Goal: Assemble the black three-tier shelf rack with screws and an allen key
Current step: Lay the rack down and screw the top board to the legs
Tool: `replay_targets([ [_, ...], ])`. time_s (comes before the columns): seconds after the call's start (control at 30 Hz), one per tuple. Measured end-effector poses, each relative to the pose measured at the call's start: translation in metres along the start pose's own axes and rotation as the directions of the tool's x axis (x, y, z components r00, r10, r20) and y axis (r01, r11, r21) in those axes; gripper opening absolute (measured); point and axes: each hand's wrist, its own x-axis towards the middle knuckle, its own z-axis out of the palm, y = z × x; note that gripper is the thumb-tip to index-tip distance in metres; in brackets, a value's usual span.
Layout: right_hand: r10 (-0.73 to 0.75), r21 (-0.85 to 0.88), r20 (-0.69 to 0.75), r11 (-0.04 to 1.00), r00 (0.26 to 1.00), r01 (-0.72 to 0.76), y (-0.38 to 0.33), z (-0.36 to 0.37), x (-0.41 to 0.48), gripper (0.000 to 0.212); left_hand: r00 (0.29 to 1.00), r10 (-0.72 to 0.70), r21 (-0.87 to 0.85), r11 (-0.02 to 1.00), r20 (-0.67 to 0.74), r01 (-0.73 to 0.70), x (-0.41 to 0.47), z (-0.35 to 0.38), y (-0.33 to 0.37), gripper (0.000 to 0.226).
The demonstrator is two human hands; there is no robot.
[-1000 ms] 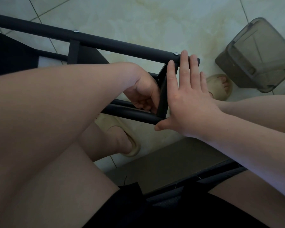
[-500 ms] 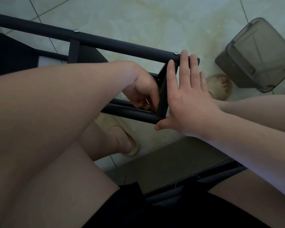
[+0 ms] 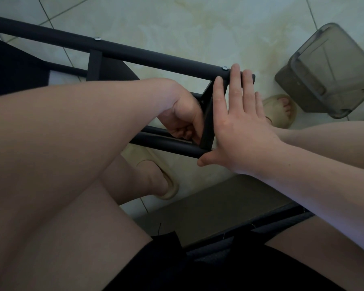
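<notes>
The black rack frame lies on its side on the tiled floor, with an upper tube and a lower tube joined by a flat end crossbar. Silver screw heads sit in the upper tube. My left hand reaches inside the frame, fingers curled tight against the crossbar's inner face; what it pinches is hidden. My right hand lies flat and open against the crossbar's outer face, fingertips over the upper tube's end and thumb under the lower tube.
A smoky grey plastic bin lies tipped at the upper right. My feet in beige slippers rest on the floor under the frame. A black shelf panel fills the left, and a grey board lies near my lap.
My left hand's fingers turned slightly at the crossbar; a small bright metal piece showed between them half a second ago and is hidden now. My right hand stayed pressed flat.
</notes>
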Motion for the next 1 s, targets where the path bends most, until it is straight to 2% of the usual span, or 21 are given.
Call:
replay_targets([
  [0.3, 0.006, 0.008, 0.009, 1.0, 1.0, -0.006, 0.0005, -0.0009, 0.001, 0.157, 1.0, -0.004, -0.034, 0.999, 0.03, 0.005, -0.0061, -0.0061, -0.0017, 0.02],
  [0.5, 0.004, 0.012, 0.007, 1.0, 1.0, -0.004, 0.0011, -0.0008, 0.001, 0.157, 1.0, -0.022, -0.009, 1.0, 0.003, 0.022, -0.0028, -0.0023, -0.0025, 0.01],
  [0.63, 0.002, 0.009, -0.002, 1.0, 1.0, -0.002, 0.0005, 0.0005, 0.0012, 0.157, 1.0, -0.008, 0.0, 1.0, 0.018, 0.008, -0.0026, -0.0012, -0.0002, 0.02],
  [0.8, 0.001, 0.005, -0.005, 1.0, 1.0, -0.001, 0.0008, 0.0011, 0.0014, 0.157, 1.0, 0.009, 0.003, 1.0, 0.005, -0.009, -0.0015, -0.0007, 0.0017, 0.008],
  [1.0, 0.001, 0.001, -0.005, 1.0, 1.0, -0.001, 0.0014, 0.0011, 0.002, 0.157, 1.0, 0.016, 0.002, 1.0, -0.022, -0.016, -0.0018, -0.0028, 0.0008, 0.011],
])
